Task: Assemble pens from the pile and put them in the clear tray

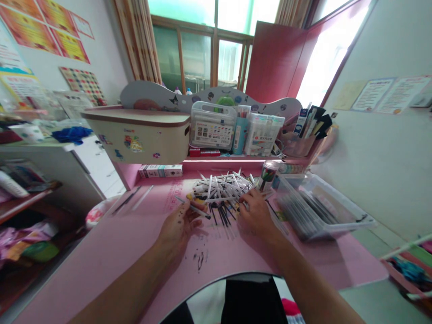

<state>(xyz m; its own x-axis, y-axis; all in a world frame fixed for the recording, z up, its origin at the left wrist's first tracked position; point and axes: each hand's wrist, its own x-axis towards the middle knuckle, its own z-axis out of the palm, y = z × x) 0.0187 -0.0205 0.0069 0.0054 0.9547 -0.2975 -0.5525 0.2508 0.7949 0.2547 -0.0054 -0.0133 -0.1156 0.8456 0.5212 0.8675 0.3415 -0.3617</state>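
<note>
White plastic pen barrels (219, 186) heaped on pink desk (101, 261), both hands at the pile

Heap sits toward the back middle of the desk, near the raised rear shelf, with thin black pen refills (221, 217) lying loose and fanned out along its near side. Left hand (177, 231) is in front of the heap, its fingers and thumb together, pinching one slim black-tipped pen (193, 208) across the fingertips. Right hand (258, 218) rests at the heap's right side, fingers curled together over the barrels; cannot tell if they are clamped on anything, since the fingertips are hidden. Barrels look light, stiff and smooth, so they will likely roll and slide apart easily. Best hold is probably a pinch around the middle of one barrel, taken from the top of the pile as they cross each other. Refills look thin and may snap or smear. Black ink smudges (199, 261) mark the desk near the left hand. Clear plastic tray (312, 209) of dark pens sits by the desk's right edge, beside a round printed canister (268, 174).
</note>
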